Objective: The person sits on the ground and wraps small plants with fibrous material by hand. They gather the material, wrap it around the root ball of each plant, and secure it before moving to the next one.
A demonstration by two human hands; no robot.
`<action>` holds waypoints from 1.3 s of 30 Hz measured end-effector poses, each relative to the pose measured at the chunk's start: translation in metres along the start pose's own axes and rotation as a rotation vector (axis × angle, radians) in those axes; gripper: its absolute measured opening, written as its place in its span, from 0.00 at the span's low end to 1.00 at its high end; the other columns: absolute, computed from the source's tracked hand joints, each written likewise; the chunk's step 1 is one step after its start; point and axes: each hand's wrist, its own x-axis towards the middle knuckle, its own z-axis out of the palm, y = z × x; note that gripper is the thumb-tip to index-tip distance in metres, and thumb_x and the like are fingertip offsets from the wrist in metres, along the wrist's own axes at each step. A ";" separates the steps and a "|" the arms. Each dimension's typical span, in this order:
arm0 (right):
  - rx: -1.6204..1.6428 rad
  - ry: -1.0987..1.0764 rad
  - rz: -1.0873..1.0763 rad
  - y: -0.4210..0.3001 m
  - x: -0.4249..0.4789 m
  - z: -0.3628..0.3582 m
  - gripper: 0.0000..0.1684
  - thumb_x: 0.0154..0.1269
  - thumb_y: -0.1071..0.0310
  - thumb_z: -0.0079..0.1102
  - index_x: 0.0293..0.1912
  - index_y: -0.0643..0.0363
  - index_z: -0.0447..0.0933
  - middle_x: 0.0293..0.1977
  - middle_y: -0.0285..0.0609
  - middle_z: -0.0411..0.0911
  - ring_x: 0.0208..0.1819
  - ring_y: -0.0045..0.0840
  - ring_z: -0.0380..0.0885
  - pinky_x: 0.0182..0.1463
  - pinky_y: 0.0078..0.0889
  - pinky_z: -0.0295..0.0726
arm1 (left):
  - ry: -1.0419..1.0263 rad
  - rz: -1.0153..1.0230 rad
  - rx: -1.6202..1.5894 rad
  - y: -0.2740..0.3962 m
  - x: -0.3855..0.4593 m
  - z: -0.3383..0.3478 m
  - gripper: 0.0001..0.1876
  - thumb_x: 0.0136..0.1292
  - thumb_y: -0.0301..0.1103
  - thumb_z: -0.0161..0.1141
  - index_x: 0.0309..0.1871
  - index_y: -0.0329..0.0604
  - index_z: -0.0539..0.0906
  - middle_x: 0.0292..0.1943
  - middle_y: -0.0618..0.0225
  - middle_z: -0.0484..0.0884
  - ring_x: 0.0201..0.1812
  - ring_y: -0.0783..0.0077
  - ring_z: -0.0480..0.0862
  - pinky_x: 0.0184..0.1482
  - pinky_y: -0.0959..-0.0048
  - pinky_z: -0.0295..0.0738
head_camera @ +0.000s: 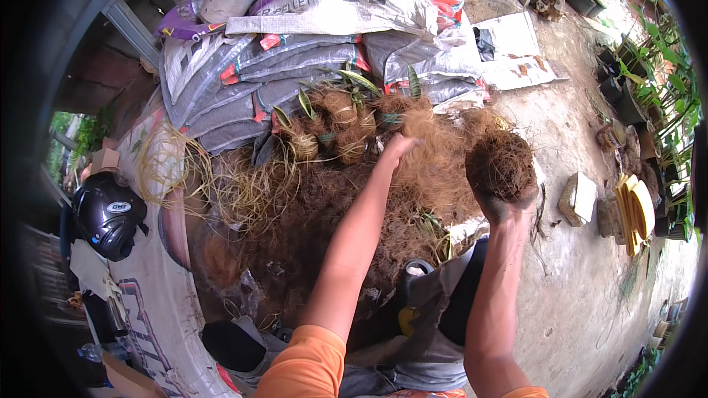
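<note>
My right hand (506,204), dark with soil, is palm up and cradles a round root ball wrapped in brown fibre (500,163). My left hand (404,146), blurred, grasps loose brown coconut fibre (434,168) at the middle of the view; its fingertips are partly hidden. Just beyond it stand several fibre-wrapped plant balls (345,116) tied with strips, some with upright variegated leaves (359,82). Pale dry strips (243,188) lie tangled to the left. Dark loose fibre and soil (310,232) spread in front of me.
Stacked grey sacks (298,61) stand behind the plant balls. At the left are a black helmet (110,215) and a printed sheet (160,309). A white block (578,199), folded yellow material (633,213) and potted plants (630,99) are at the right.
</note>
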 end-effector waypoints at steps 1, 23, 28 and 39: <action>0.011 0.011 0.000 0.001 -0.001 0.002 0.28 0.65 0.45 0.44 0.52 0.58 0.71 0.47 0.52 0.73 0.48 0.43 0.73 0.54 0.51 0.74 | 0.016 -0.059 -0.221 0.006 -0.002 -0.006 0.31 0.46 0.48 0.69 0.47 0.29 0.81 0.47 0.47 0.82 0.48 0.55 0.83 0.51 0.63 0.74; -0.022 -0.012 0.002 -0.004 -0.002 0.007 0.23 0.66 0.50 0.41 0.47 0.55 0.76 0.39 0.47 0.78 0.43 0.40 0.76 0.53 0.45 0.74 | 0.180 -0.095 0.681 -0.051 -0.025 0.046 0.22 0.53 0.36 0.63 0.49 0.32 0.81 0.51 0.43 0.79 0.54 0.48 0.79 0.54 0.61 0.75; 0.080 -0.129 0.026 -0.014 0.007 -0.009 0.22 0.67 0.53 0.42 0.50 0.57 0.74 0.45 0.50 0.75 0.47 0.41 0.75 0.52 0.48 0.75 | 0.035 0.071 0.638 0.030 -0.019 0.009 0.35 0.55 0.48 0.61 0.62 0.33 0.71 0.58 0.42 0.74 0.60 0.52 0.75 0.62 0.58 0.67; 0.006 -0.197 -0.081 -0.018 -0.001 -0.003 0.22 0.66 0.55 0.40 0.50 0.58 0.74 0.47 0.50 0.75 0.47 0.41 0.75 0.51 0.52 0.77 | -0.172 0.205 -0.662 0.068 -0.156 -0.041 0.18 0.64 0.42 0.54 0.51 0.43 0.80 0.51 0.65 0.79 0.53 0.69 0.78 0.55 0.66 0.73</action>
